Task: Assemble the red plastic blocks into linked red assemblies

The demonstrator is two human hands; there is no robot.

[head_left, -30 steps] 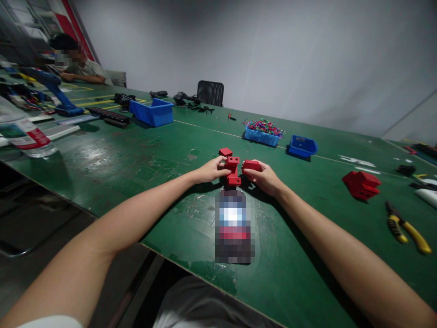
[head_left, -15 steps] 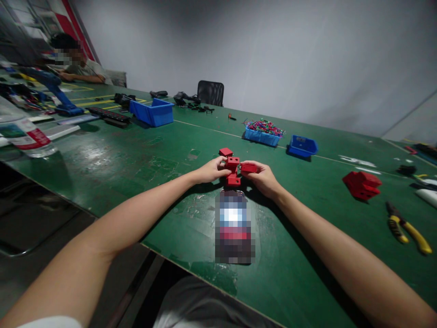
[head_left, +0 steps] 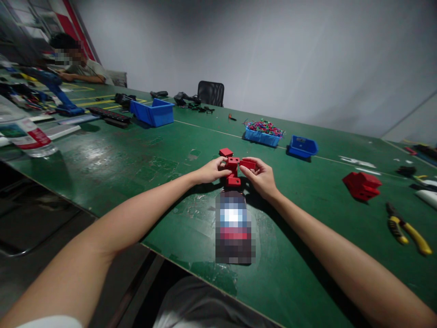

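My left hand (head_left: 213,170) is closed on the left side of a stack of red blocks (head_left: 234,181) with round holes in their faces. Between the thumb and fingers of my right hand (head_left: 262,177) is a separate red block (head_left: 247,164), held close to the stack's right side; whether the two touch I cannot tell. Behind my left fingertips lies another red piece (head_left: 226,152). A phone (head_left: 235,250), its screen blurred out, lies flat just in front of the stack.
To the right are a red block cluster (head_left: 362,186) and yellow-handled pliers (head_left: 408,230). Farther back stand a blue bin of colourful bits (head_left: 262,136), a small blue bin (head_left: 302,146) and a larger one (head_left: 152,112). A water bottle (head_left: 29,136) and a seated person (head_left: 82,70) are at left.
My right hand has moved slightly up and left, bringing its red block nearer the top of the stack, and its thumb now lies across the block's front. My left hand has stayed put.
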